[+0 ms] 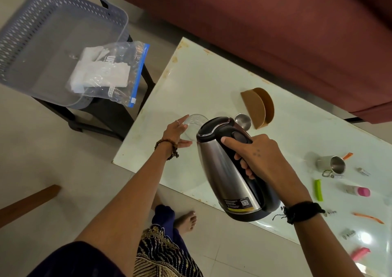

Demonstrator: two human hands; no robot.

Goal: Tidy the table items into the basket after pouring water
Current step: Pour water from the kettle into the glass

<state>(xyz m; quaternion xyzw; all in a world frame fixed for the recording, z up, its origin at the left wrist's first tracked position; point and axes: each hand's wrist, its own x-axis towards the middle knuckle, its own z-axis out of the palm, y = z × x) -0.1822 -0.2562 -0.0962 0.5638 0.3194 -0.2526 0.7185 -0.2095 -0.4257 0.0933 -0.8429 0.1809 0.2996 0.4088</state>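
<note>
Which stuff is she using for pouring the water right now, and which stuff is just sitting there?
In use:
kettle, gripped by the right hand
clear glass, touched by the left hand

Just lying about:
steel cup
green clip
pink-capped bottle
brown holder
zip bag on the basket

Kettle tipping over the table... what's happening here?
A person's right hand grips the handle of a steel kettle, tilted with its spout towards a clear glass on the table. The left hand steadies the glass with loosely straight fingers. No water stream is clearly visible. The basket beside the table holds only a plastic bag, while a steel cup and small bits lie on the table.
</note>
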